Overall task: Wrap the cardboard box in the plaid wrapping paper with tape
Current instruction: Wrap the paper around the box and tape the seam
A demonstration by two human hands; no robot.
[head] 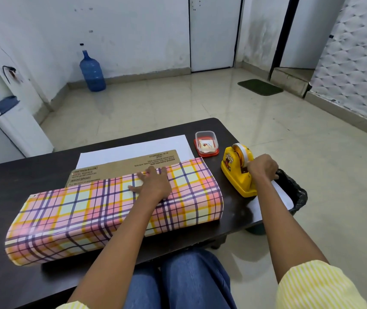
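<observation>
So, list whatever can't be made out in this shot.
1. Cardboard box: in the head view the plaid wrapping paper covers all but a far strip, and its print is too small to read.
2. Right hand at the tape dispenser: the back of the hand hides the fingertips, so any tape held is unseen.
3. Plastic container: contents too small to identify.
4. Bin: partly hidden behind the table edge.

Dark table (33, 166) under plaid wrapping paper (89, 210), tape dispenser (237, 172), small container (207, 142).

hidden: most of cardboard box (124, 167) under plaid wrapping paper (89, 210) | unreadable: box print | hidden: fingertips of right hand (262, 167) behind knuckles at tape dispenser (237, 172) | cropped left: water dispenser (11, 121)
</observation>
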